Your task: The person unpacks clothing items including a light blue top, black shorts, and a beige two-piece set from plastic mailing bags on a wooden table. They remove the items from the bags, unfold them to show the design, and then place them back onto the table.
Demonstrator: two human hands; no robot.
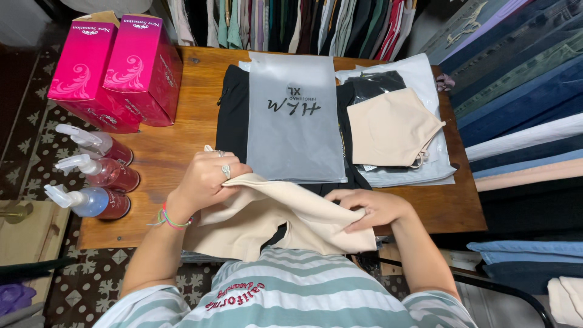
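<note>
Two hands grip one beige garment [285,218] at the near edge of the wooden table [176,152]: left hand [209,179] pinching its top fold, right hand [370,209] clamping its right end. Its loose lower end could slip floorward off that edge.

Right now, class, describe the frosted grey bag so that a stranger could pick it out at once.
Start at the wooden table. At its middle, beyond the person's hands, a flat frosted grey bag lies on top of folded black clothing. Unlike the beige garment to its right, it is a translucent grey rectangle with dark lettering.
</note>
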